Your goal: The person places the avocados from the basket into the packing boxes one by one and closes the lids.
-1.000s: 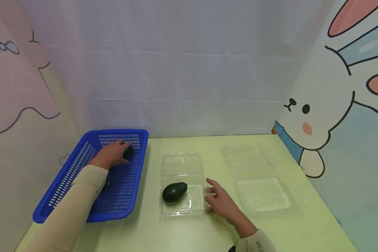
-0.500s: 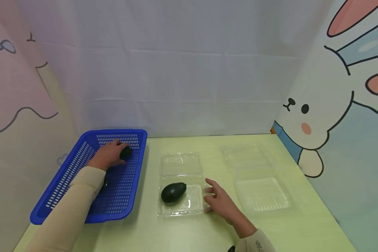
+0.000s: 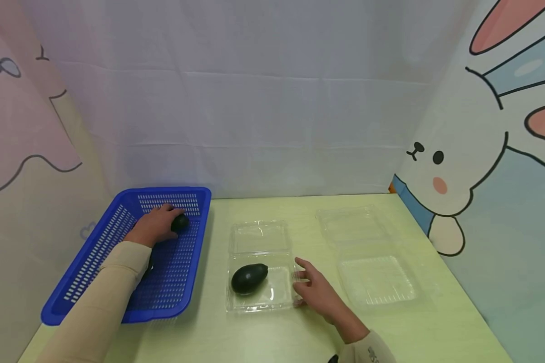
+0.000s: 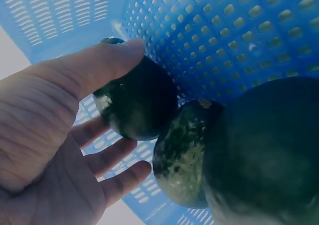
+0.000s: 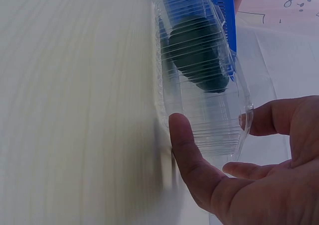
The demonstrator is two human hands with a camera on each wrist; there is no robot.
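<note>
Inside the blue basket point(image 3: 191, 267), my left hand point(image 3: 153, 225) grips a dark green avocado point(image 3: 181, 222). The left wrist view shows my thumb laid over this avocado point(image 4: 142, 98) and fingers beneath it. Beside it sit a mottled avocado point(image 4: 182, 155) and a larger-looking dark one point(image 4: 269, 150) close to the camera. My right hand point(image 3: 319, 295) holds the right side of an opened clear plastic clamshell point(image 3: 279, 295), thumb and fingers at its wall. One avocado point(image 3: 250, 279) lies on its side in the left half of the clamshell's near tray.
A second opened clear clamshell point(image 3: 381, 282) lies to the right on the pale yellow table point(image 3: 254, 338). White cloth point(image 3: 263, 121) hangs along the back edge, and printed cartoon sheets flank both sides. The basket's raised rim surrounds the left hand.
The left hand has shifted very slightly left and nearer with the avocado in its grip. The right hand stays at the clamshell. The head view has drifted a little.
</note>
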